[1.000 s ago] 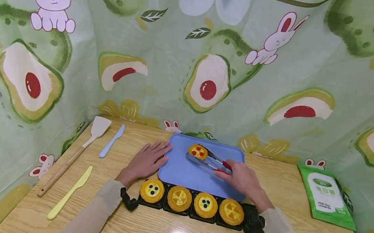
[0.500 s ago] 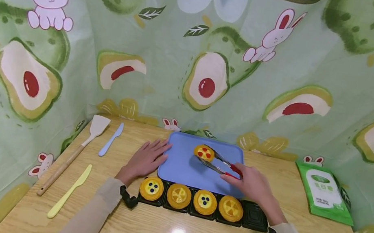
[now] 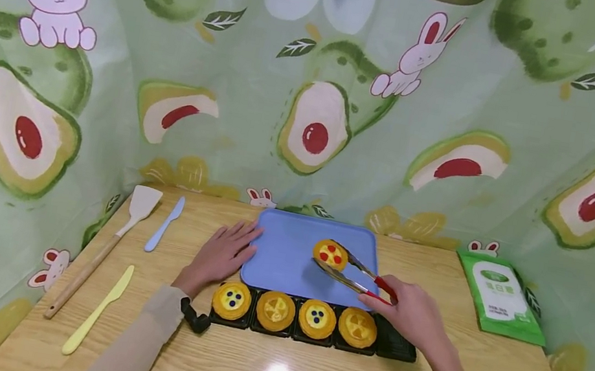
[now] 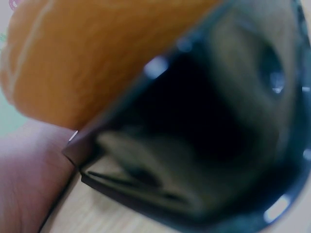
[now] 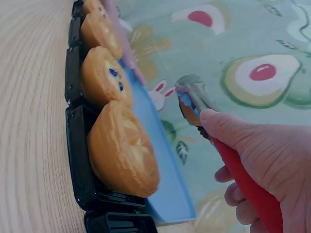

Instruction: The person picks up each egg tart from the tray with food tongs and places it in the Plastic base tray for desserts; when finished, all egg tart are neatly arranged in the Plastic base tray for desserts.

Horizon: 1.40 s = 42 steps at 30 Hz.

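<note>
My right hand [image 3: 416, 316] grips red-handled metal tongs [image 3: 342, 278], and a tart with red fruit [image 3: 331, 253] is pinched between their tips. The tongs and tart hang over the right half of a blue tray [image 3: 280, 255]. My left hand [image 3: 221, 253] lies flat, palm down, with its fingertips at the tray's left edge. In front of the tray is a row of black square cups [image 5: 77, 150] with several tarts; one tart [image 5: 124, 150] fills the near part of the right wrist view. The rightmost cup [image 3: 397, 343] holds no tart. Close up, the left wrist view has a tart's side [image 4: 97, 53].
To the left lie a white spatula [image 3: 142, 204] with a wooden handle, a blue knife [image 3: 165, 226] and a yellow knife [image 3: 99, 310]. A green and white packet [image 3: 500, 298] lies at the back right. Printed cloth [image 3: 246, 137] hangs behind and at the sides.
My right hand has moved to the right and toward me, bringing the tongs and the red-fruit tart along above the tray. The left hand keeps its place, while the head view has shifted slightly.
</note>
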Each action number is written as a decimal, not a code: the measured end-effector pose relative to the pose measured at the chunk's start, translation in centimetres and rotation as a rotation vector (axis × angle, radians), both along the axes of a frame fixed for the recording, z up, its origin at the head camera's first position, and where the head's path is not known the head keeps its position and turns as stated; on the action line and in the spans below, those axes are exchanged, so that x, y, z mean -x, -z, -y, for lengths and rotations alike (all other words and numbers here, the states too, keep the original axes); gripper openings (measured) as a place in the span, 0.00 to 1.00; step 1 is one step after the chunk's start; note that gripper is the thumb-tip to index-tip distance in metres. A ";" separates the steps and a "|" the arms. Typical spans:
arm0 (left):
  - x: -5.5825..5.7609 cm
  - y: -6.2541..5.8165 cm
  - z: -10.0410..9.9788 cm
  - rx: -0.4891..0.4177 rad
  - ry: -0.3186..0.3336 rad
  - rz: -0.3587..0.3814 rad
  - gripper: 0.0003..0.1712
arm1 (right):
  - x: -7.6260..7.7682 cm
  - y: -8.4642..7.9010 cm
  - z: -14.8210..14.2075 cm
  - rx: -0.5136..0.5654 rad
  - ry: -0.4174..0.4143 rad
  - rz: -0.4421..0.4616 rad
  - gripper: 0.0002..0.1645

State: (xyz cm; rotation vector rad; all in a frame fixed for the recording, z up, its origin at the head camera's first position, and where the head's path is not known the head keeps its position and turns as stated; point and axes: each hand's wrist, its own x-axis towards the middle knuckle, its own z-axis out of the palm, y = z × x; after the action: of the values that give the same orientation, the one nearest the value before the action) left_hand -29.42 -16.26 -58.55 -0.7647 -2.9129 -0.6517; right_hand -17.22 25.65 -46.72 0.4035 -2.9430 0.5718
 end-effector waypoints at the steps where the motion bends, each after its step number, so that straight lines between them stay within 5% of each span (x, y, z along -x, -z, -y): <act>1: 0.0 0.0 0.0 -0.002 -0.001 -0.001 0.34 | -0.3 -0.2 -0.1 0.000 0.015 0.004 0.28; 6: -0.1 -0.1 0.0 -0.006 -0.002 0.005 0.34 | -2.3 -1.0 -0.9 0.003 0.068 0.018 0.35; 12: -0.3 0.4 0.2 -0.003 -0.006 0.014 0.34 | -4.9 -1.2 -2.4 0.002 0.133 0.065 0.30; 21: -0.2 0.0 0.1 -0.014 -0.004 0.025 0.35 | -8.6 -0.4 -4.7 -0.018 0.245 0.076 0.38; 26: 0.0 -0.3 0.1 -0.015 -0.010 0.029 0.34 | -10.2 0.0 -5.8 -0.032 0.281 0.077 0.37; 34: -0.2 -0.3 0.0 -0.018 -0.004 0.027 0.34 | -12.2 0.8 -7.4 -0.079 0.391 0.247 0.48; 42: -0.3 -0.2 0.0 -0.027 -0.004 0.025 0.34 | -13.2 1.9 -8.2 -0.094 0.418 0.285 0.48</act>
State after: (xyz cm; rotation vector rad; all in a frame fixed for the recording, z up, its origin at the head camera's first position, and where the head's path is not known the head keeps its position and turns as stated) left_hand -29.09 -16.30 -58.33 -0.7525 -2.9211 -0.7039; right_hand -4.02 33.82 -48.63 -0.3103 -3.1885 0.4672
